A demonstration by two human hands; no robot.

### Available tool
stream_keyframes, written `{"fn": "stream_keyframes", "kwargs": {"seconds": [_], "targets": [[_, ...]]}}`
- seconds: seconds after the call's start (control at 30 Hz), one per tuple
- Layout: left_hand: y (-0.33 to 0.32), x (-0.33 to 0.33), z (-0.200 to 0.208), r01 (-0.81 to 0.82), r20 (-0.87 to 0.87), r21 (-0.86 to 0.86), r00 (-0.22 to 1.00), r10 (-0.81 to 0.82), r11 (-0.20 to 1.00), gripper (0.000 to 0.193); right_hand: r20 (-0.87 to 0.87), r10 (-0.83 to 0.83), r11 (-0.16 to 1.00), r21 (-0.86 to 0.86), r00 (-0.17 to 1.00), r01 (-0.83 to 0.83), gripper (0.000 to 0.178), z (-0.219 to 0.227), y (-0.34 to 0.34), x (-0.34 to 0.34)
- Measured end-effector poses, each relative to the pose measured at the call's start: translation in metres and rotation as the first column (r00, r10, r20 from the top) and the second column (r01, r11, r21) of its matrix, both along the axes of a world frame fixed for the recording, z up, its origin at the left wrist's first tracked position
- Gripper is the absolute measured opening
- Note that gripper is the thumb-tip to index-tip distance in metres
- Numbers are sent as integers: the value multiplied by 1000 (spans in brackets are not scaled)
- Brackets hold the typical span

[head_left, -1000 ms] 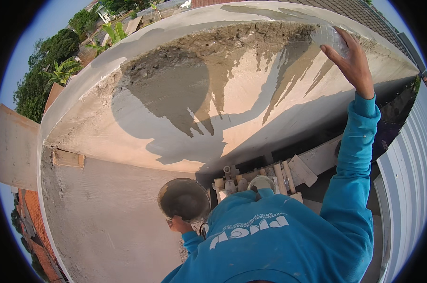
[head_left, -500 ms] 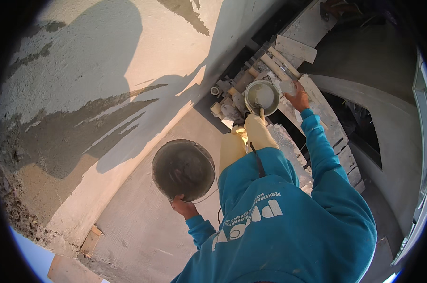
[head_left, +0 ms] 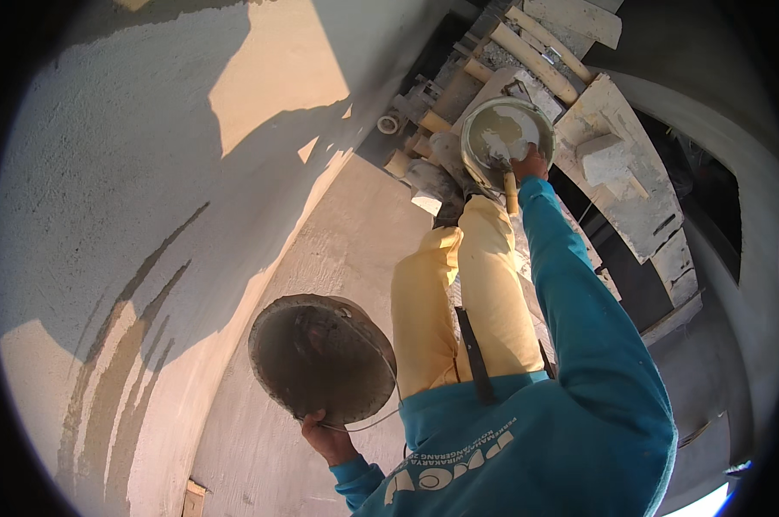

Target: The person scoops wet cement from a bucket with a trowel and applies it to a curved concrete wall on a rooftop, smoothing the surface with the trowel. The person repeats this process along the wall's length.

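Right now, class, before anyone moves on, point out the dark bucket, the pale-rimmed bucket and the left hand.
Dark bucket (head_left: 273, 346): head view, inner wall.
Pale-rimmed bucket (head_left: 473, 136): head view, inner wall, left side.
Left hand (head_left: 328, 441): head view, its middle.

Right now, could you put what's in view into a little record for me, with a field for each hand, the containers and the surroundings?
Left hand: gripping the dark bucket at its near rim
Right hand: at the near side of the pale bucket; whether it holds anything is unclear
Dark bucket: tilted, its inside showing
Pale bucket: pale contents; a pale handle sticks out at its near side
Left side: wall with dark streaks and shadows
Upper right: pale poles, a pale block on a board
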State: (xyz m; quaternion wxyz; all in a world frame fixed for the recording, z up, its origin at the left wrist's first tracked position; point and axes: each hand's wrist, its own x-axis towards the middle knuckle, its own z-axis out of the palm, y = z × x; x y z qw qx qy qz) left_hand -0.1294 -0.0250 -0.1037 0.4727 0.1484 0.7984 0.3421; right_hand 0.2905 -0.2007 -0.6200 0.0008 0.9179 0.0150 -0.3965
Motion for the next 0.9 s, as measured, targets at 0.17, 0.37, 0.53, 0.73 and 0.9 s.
{"fn": "stream_keyframes", "kwargs": {"seconds": [0.17, 0.37, 0.53, 0.73, 0.9], "targets": [[1, 20, -11, 0, -46, 32, 999, 1, 999, 63, 52, 35, 997, -77, 998, -31, 66, -67, 9, 2], [3, 10, -9, -20, -23, 55, 1000, 21, 998, 60, 160, -70, 892, 453, 985, -10, 69, -70, 6, -5], [-6, 12, 18, -109, 55, 42, 993, 106, 993, 54, 96, -72, 707, 707, 993, -17, 65, 86, 42, 12], [-30, 1, 33, -123, 40, 240, 992, 117, 963, 44, 224, 259, 341, 889, 939, -306, 71, 280, 98, 33], [-55, 6, 50, -384, 138, 439, 922, 361, 812, 41, 317, 584, 126, 874, 747, -469, 73, 463, 195, 21]]}}
